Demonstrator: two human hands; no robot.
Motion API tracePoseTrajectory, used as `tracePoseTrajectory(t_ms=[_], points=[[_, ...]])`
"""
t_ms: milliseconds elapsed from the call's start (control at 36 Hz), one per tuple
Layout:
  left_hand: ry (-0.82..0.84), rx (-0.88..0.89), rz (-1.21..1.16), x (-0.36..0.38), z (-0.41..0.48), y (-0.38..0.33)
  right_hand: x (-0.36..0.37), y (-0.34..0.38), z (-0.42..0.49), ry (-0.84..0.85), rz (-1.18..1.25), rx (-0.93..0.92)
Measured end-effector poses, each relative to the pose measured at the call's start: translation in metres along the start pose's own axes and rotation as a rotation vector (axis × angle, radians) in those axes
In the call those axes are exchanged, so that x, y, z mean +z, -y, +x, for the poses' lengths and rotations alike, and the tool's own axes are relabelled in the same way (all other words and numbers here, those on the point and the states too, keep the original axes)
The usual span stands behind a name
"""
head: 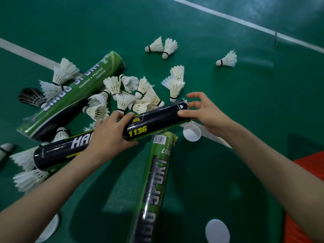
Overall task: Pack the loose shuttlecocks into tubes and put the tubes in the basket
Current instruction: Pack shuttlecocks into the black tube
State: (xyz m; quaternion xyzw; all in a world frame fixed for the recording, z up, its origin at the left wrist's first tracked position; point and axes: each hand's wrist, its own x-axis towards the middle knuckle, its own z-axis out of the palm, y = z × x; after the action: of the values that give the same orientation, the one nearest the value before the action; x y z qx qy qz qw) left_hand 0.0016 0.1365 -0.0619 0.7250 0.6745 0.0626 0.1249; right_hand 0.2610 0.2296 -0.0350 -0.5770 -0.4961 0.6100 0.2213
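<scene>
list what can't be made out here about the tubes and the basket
All head view.
Black tube: contents and far end hidden by its wall and the right hand.
Its lettering: partly covered by the left hand.
Near green tube: lower end cut off by the bottom edge.
Orange thing: cut off at the right edge, unidentifiable.
Basket: none in view.

Green court floor (228, 102) with white lines (219, 14); orange fabric (315, 162) at right edge.
</scene>
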Motion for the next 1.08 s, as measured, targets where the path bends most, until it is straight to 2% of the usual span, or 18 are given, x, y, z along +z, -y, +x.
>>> tracePoseTrajectory(t_ms=[83,139,222,306,361,472,556,667,778,1083], points=[[0.016,-0.01,-0.008,0.001,0.0,-0.002,0.001,0.0,0.002,0.017,0.045,-0.002],[0.026,-0.016,-0.004,0.003,-0.001,-0.004,0.002,0.0,0.002,0.018,-0.008,0.002],[0.024,-0.031,0.02,0.005,-0.001,-0.006,0.007,-0.002,-0.001,-0.085,-0.084,-0.014],[0.0,-0.052,0.041,0.004,0.001,-0.006,0.012,-0.003,-0.005,-0.219,-0.03,-0.05],[-0.031,-0.037,0.065,0.005,0.0,-0.005,0.01,-0.003,-0.005,-0.243,0.01,-0.053],[-0.11,0.037,0.133,0.011,-0.003,-0.007,0.011,-0.004,-0.004,-0.196,0.041,0.027],[-0.153,0.055,0.17,0.012,-0.002,-0.009,0.013,-0.004,-0.002,-0.22,0.017,0.086],[-0.177,0.066,0.197,0.01,0.0,-0.009,0.012,-0.002,-0.002,-0.19,0.114,0.135],[-0.188,0.075,0.19,0.01,-0.001,-0.008,0.012,0.002,-0.007,-0.172,0.155,0.108],[-0.21,0.083,0.197,0.01,-0.003,-0.005,0.004,0.003,-0.009,0.038,0.191,0.089]])
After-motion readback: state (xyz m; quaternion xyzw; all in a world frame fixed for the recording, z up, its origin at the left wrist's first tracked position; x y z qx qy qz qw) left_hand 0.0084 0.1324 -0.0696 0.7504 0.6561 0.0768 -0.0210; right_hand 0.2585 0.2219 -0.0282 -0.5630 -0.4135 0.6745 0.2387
